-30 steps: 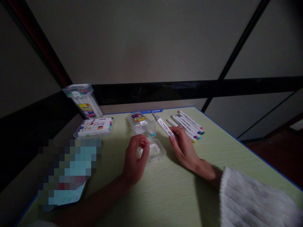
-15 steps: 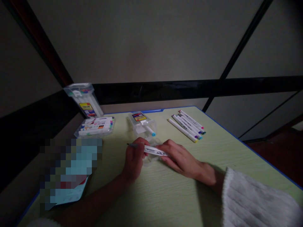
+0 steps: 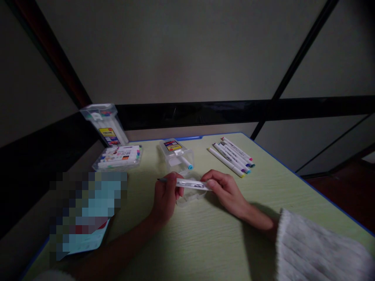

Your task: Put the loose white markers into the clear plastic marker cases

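A white marker (image 3: 190, 184) with dark print on its side lies almost level between my two hands. My left hand (image 3: 164, 197) pinches it near its left end, and a dark grey tip sticks out past the fingers. At the other end, my right hand (image 3: 225, 192) grips it with the thumb in front and the fingers behind. Below and behind the marker is the clear lid (image 3: 187, 200) of an open plastic case (image 3: 176, 151). One marker with a light blue end (image 3: 187, 163) lies in the case's mouth.
Several white markers (image 3: 231, 158) with coloured ends lie in a group at the right. On the left are a standing clear case of markers (image 3: 113, 127), a flat clear marker pack (image 3: 118, 157) and a partly blurred-out device with a lit screen (image 3: 90, 234). A wall panel (image 3: 175, 58) rises behind the table.
My right hand has shifted its hold, bringing the thumb onto the front of the marker's right end. The marker has turned slightly and risen a little; more of the clear lid shows.
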A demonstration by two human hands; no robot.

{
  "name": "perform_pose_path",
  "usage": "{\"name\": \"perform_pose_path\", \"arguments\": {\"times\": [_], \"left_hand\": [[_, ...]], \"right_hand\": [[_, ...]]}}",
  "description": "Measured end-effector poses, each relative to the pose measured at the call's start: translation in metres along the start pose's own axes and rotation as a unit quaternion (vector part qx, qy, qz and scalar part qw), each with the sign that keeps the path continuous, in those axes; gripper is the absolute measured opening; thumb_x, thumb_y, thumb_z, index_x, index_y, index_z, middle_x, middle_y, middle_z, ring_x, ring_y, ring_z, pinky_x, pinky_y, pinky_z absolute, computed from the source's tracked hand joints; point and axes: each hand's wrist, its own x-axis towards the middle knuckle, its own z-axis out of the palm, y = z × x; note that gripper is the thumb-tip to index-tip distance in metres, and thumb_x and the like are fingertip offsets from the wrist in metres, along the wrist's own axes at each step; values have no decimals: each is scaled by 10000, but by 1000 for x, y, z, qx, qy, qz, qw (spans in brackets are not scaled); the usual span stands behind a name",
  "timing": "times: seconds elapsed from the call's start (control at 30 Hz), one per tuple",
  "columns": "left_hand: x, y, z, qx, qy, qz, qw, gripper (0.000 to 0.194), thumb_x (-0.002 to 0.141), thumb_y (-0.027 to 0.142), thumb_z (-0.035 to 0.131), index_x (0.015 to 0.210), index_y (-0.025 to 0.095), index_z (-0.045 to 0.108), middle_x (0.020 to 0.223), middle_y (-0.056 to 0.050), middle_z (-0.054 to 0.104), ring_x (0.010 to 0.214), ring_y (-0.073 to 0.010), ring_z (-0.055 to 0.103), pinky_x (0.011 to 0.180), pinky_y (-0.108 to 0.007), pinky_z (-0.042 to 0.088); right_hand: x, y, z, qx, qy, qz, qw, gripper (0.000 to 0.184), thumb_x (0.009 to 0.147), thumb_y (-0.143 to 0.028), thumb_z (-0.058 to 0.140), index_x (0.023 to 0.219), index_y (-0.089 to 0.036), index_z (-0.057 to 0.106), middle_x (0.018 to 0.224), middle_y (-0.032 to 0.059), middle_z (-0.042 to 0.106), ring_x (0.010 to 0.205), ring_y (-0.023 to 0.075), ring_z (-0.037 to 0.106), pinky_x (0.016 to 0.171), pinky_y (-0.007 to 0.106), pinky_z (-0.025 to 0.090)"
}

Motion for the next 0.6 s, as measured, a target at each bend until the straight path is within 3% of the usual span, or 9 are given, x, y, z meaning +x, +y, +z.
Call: {"name": "perform_pose_path", "arguments": {"times": [0.17,0.6], "left_hand": [[0,-2,-1,-3,-19,14,1000,555,709,680,458,503,164,475,387,35,417,364,-72,363,374,-206,276],[1,-3,0,-4,-26,12,1000,539,739,675,408,611,160,506,426,37,448,395,-85,389,406,-222,310]], "right_hand": [[2,1,1,45,5,36,998,393,857,-472,416,655,-158,539,569,-15,442,520,101,375,468,224,291],[2,-3,-1,49,42,42,997,205,794,-356,555,752,-156,574,526,-49,404,475,86,348,437,217,259]]}}
